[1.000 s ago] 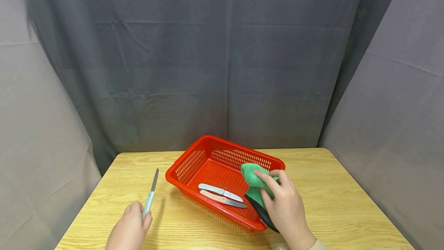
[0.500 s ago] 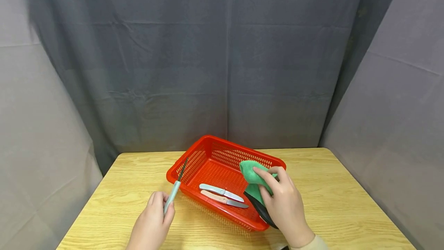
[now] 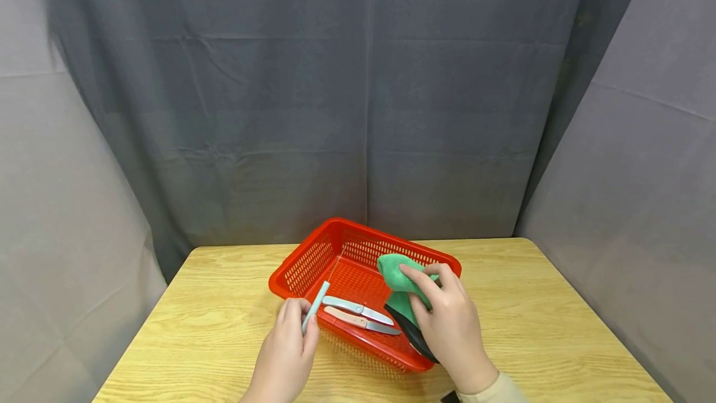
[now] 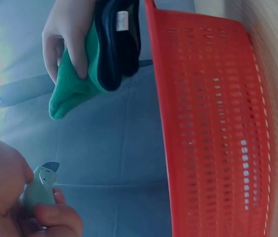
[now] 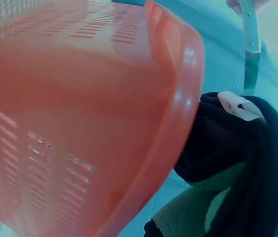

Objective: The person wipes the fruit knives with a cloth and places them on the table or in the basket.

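Observation:
In the head view my left hand [image 3: 285, 348] grips a paring knife by its light blue handle [image 3: 316, 305]. The blade points away over the red basket's left part and looks like a thin line from here. My right hand [image 3: 452, 325] pinches a folded green cloth [image 3: 399, 273] with a black edge, above the basket's right end. The left wrist view shows the knife [image 4: 39, 187] and the cloth [image 4: 72, 94] apart from each other. Inside the red plastic basket [image 3: 391, 242] lie two more knives, a light blue-handled one [image 3: 342, 304] and a pink-handled one [image 3: 345, 316].
The basket stands at an angle on a light wooden table [image 3: 537, 316]. Grey cloth [image 3: 279, 111] hangs behind the table and along both sides. A small dark object [image 3: 450, 397] shows by the right wrist at the bottom edge.
My left hand has moved right with the knife, from beside the basket to its front left rim. The right hand and cloth have shifted slightly left.

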Action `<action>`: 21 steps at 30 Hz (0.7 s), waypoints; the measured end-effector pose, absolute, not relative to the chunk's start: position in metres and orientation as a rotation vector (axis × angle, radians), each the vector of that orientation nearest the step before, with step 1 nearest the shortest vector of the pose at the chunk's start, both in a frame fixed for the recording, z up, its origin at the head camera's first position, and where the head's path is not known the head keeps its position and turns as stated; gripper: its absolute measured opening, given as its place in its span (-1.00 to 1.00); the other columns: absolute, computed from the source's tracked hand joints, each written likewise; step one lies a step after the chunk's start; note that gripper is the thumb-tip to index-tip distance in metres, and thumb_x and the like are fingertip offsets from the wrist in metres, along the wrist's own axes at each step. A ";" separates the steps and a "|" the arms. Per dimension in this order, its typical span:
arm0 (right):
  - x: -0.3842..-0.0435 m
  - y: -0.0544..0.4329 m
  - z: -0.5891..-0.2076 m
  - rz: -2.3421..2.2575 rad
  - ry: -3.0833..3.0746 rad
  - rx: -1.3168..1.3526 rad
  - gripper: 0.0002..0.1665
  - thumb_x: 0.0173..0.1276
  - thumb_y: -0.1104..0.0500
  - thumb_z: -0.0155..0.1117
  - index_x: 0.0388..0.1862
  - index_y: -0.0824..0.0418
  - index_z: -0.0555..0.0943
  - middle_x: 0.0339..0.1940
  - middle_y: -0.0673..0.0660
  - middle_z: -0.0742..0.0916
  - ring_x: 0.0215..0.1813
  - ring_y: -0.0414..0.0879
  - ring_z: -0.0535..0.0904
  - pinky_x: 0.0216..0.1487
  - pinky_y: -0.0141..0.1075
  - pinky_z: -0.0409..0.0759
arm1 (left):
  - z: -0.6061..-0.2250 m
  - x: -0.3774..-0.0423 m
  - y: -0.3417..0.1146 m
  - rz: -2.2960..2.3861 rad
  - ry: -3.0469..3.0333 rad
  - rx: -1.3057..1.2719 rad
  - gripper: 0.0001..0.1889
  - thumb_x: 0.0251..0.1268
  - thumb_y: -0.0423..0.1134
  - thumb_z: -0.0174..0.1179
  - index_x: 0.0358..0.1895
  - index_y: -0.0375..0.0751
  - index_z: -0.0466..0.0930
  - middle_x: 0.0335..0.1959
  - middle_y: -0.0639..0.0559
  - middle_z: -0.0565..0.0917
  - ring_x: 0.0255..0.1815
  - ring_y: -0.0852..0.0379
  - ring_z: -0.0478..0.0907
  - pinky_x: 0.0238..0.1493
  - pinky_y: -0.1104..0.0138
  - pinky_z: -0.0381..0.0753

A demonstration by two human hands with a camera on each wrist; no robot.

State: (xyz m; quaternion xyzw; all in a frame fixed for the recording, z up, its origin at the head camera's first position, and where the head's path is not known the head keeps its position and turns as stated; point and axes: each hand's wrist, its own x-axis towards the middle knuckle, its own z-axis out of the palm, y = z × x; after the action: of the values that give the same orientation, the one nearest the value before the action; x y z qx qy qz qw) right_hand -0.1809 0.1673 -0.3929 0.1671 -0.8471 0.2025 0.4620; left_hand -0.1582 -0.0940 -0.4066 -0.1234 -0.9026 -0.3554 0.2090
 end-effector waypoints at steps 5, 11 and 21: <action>-0.181 0.165 -0.392 0.512 -2.075 0.404 -0.34 -0.02 0.44 0.60 0.08 -0.04 0.77 -0.17 0.13 0.64 -0.21 0.00 0.61 -0.41 -0.16 0.66 | -0.402 -0.158 -0.085 -1.050 -2.479 -0.362 -0.90 0.49 -0.37 0.05 -0.04 -0.24 0.48 -0.32 0.11 0.41 -0.50 0.34 0.26 -0.48 0.43 0.37; -0.181 0.161 -0.389 0.525 -2.064 0.402 -0.35 0.00 0.42 0.60 0.08 -0.04 0.77 -0.18 0.12 0.62 -0.22 -0.02 0.59 -0.38 -0.16 0.65 | -0.401 -0.159 -0.078 -1.151 -2.498 -0.353 -0.89 0.55 -0.36 0.00 -0.01 -0.22 0.49 -0.28 0.09 0.45 -0.44 0.30 0.30 -0.38 0.40 0.40; -0.179 0.153 -0.390 0.552 -2.077 0.369 -0.36 0.01 0.39 0.62 0.08 -0.05 0.77 -0.18 0.11 0.62 -0.24 -0.03 0.60 -0.33 -0.15 0.63 | -0.409 -0.162 -0.071 -1.426 -2.403 -0.384 -0.91 0.57 -0.32 0.06 -0.09 -0.18 0.56 -0.40 0.14 0.42 -0.41 0.32 0.31 -0.33 0.41 0.41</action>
State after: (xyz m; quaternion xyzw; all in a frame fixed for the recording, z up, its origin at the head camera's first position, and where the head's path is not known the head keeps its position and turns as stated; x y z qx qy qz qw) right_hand -0.1790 0.1533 -0.3904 0.1499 -0.8447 0.2244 0.4622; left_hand -0.1620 -0.0713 -0.4089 -0.1345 -0.8411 -0.4989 0.1598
